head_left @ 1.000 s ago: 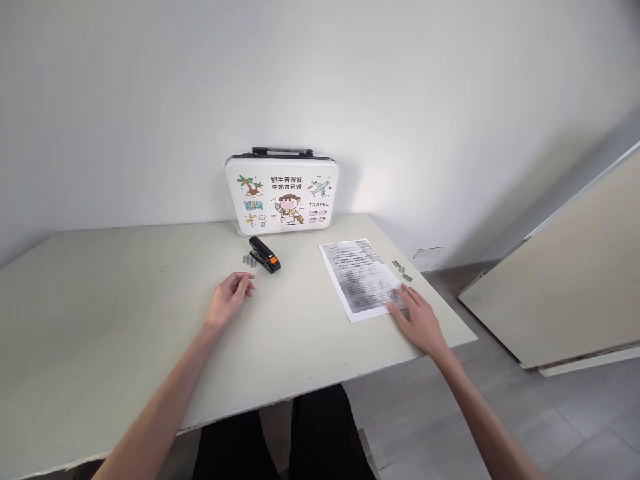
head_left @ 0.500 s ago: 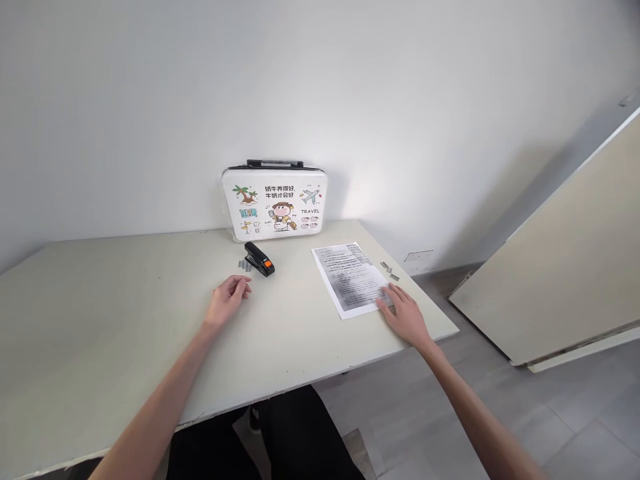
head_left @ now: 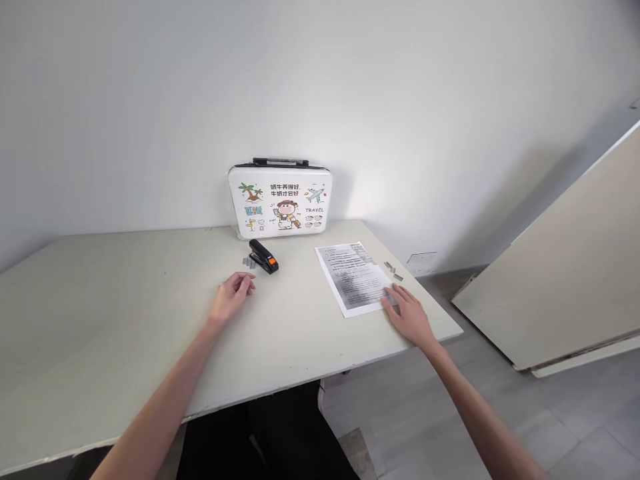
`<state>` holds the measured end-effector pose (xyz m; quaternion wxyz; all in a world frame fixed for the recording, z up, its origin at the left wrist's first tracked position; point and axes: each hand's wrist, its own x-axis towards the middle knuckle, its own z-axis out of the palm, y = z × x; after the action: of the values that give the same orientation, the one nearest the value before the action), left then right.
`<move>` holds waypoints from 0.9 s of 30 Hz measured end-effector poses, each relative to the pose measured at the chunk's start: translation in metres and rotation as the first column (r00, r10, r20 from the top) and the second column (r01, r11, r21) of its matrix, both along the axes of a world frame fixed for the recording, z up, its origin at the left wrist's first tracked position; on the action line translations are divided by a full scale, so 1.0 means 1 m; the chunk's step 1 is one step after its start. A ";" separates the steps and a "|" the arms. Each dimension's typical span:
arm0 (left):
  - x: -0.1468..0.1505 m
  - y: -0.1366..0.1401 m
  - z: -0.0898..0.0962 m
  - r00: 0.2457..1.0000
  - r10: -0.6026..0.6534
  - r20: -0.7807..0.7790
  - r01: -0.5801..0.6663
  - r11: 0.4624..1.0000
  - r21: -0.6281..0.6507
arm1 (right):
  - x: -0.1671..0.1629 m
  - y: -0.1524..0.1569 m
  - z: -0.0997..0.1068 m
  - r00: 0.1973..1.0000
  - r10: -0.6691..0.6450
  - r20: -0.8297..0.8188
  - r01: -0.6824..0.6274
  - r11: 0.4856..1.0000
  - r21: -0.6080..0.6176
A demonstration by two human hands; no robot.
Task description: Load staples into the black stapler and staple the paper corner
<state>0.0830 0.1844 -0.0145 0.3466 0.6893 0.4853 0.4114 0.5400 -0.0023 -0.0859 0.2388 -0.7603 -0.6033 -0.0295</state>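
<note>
My left hand (head_left: 233,295) rests on the table with its fingers loosely curled in, and I see nothing in it. Just beyond its fingertips lies a black stapler (head_left: 263,256) with an orange button. Beside the stapler are several small strips of staples (head_left: 249,263). My right hand (head_left: 409,313) lies flat with fingers stretched out, the fingertips over the lower right corner of a printed sheet of paper (head_left: 353,277). A few more staple strips (head_left: 393,271) lie to the right of the sheet, near the table's edge.
A white case (head_left: 280,203) with cartoon prints and a black handle stands upright against the wall at the back of the pale table (head_left: 125,320). The table's right edge drops to a grey floor. A pale panel (head_left: 560,267) stands farther right.
Things in view sit slightly farther right, as the camera has turned a little. Both hands keep nearly the same pose, and the stapler and sheet stay in place on the table.
</note>
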 end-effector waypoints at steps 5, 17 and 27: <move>-0.001 0.001 -0.004 1.000 0.006 -0.013 -0.006 1.000 0.001 | 0.000 0.000 -0.002 1.000 -0.004 0.013 0.005 1.000 -0.001; 0.002 -0.004 -0.005 0.996 -0.008 -0.088 0.010 1.000 0.021 | -0.030 -0.024 0.008 0.992 0.111 -0.065 -0.105 0.990 0.089; 0.006 -0.010 -0.005 0.958 -0.062 -0.279 0.143 0.949 0.280 | -0.124 -0.069 0.032 0.936 0.333 -0.112 -0.326 0.942 0.076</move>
<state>0.0889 0.1742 -0.0191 0.1915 0.8071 0.4231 0.3646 0.4158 -0.0713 -0.0540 0.2983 -0.6421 -0.7050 0.0410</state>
